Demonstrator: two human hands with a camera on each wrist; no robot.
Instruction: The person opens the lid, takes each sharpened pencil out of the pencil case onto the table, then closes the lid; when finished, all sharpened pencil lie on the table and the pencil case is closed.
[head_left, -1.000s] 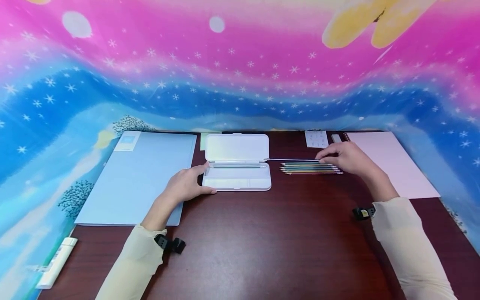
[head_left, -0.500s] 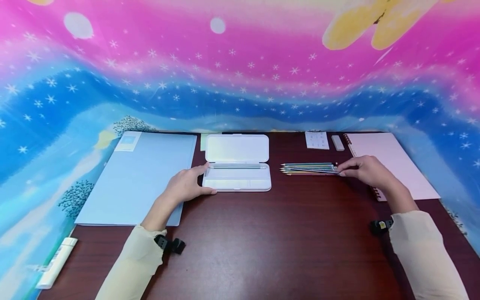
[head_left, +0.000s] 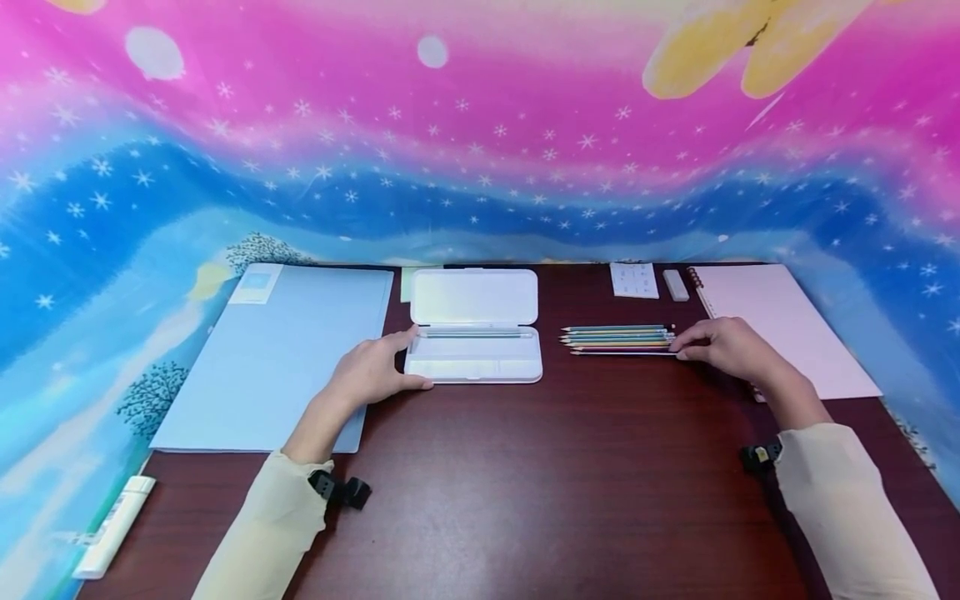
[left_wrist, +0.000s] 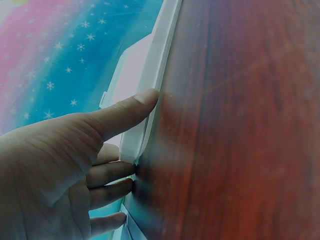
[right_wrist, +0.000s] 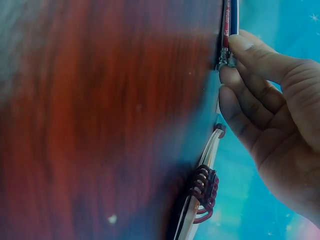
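Observation:
A white pencil case (head_left: 472,371) lies with its lid raised, and one pencil (head_left: 474,335) rests in its back compartment. My left hand (head_left: 372,367) holds the case's left end, thumb along the front side and fingers around the corner; the left wrist view shows the thumb (left_wrist: 127,112) on the case's side wall. To the right, several pencils (head_left: 615,337) lie side by side, tips pointing left. My right hand (head_left: 723,346) pinches the eraser end of the frontmost pencil (head_left: 622,354). Close up, a dark blue pencil (right_wrist: 234,20) is under the right thumb, beside a red one.
A light blue folder (head_left: 277,358) lies left of the case. At the back right are a small printed paper (head_left: 633,280), a white eraser (head_left: 676,286) and a pink spiral notebook (head_left: 795,333). A white stick-shaped object (head_left: 114,527) sits at the left table edge.
My right hand moved right and toward the front with a pencil, swinging it over the row and laying it along the front side. The left hand stayed on the case.

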